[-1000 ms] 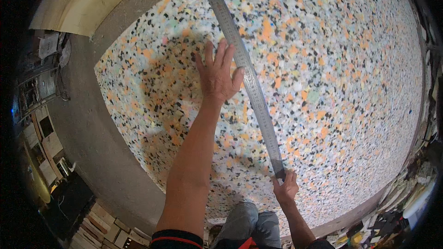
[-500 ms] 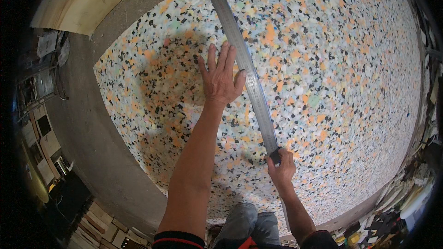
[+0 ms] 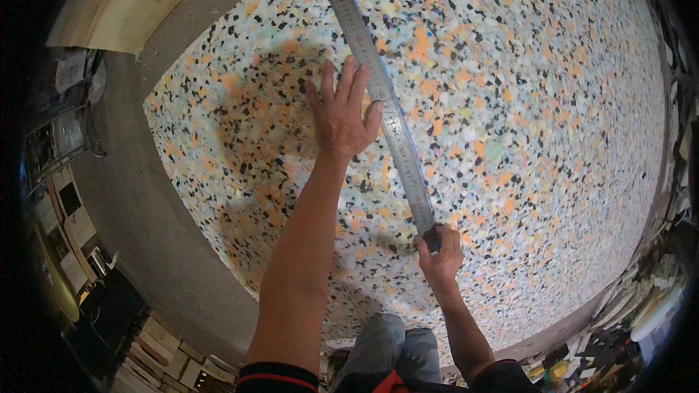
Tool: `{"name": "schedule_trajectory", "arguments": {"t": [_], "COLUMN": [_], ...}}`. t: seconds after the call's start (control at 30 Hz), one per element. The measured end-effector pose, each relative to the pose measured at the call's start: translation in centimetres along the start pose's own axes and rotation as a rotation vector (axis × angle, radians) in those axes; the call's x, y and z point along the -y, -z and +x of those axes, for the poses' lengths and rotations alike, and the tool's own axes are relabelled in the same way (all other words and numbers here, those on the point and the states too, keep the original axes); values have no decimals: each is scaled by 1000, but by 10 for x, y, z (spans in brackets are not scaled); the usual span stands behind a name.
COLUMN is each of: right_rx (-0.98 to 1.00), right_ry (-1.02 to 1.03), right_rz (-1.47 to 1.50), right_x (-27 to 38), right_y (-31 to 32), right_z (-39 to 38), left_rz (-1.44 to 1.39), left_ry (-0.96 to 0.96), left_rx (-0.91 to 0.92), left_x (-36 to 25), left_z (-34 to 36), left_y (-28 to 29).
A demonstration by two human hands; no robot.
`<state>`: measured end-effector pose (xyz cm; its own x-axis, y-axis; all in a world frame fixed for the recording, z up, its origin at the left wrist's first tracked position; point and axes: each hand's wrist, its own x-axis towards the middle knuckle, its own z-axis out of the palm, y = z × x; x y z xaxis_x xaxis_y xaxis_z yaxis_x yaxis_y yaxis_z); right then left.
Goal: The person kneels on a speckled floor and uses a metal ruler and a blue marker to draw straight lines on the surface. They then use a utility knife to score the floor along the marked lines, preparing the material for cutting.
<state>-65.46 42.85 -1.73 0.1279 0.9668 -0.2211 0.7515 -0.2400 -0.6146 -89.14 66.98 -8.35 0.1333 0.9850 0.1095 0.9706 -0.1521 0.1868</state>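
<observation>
A long metal ruler [image 3: 399, 131] lies slantwise across a large speckled foam sheet [image 3: 553, 167] of white, orange and black bits. Along the ruler's right edge runs a thin blue line. My left hand [image 3: 343, 122] rests open on the foam just left of the ruler, fingers spread, its thumb tip at the ruler's edge. At the ruler's near end, my right hand [image 3: 441, 258] is closed around a small dark object [image 3: 435, 238] with a hint of blue. Fingers cover most of that object, so its kind does not show.
Grey floor [image 3: 135, 160] borders the sheet on the left. A pale wooden board [image 3: 131, 4] lies at the far left. Wood offcuts [image 3: 156, 349] are piled at the near left, and mixed scraps [image 3: 619, 320] crowd the near right. My jeans-clad knees [image 3: 386, 346] are at the near edge.
The whole view has shifted slightly, so sheet and ruler appear a little higher and further left. Both hands keep nearly the same places along the ruler.
</observation>
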Motion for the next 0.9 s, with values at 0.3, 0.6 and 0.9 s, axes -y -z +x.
{"name": "schedule_trajectory", "arguments": {"t": [0.3,0.6,0.9], "right_rx": [-64,211,118], "right_ry": [27,-264,-182], "right_rz": [-89,-303,-308], "right_x": [-7,-59,-70], "right_y": [2,56,46], "right_z": [-12,-116,-141], "left_rz": [-46,35,16], "left_ry": [-13,-30,-329], "left_rx": [-52,-132,-312], "left_x": [4,5,40], "left_z": [0,7,14], "left_y": [-8,-24,-46]}}
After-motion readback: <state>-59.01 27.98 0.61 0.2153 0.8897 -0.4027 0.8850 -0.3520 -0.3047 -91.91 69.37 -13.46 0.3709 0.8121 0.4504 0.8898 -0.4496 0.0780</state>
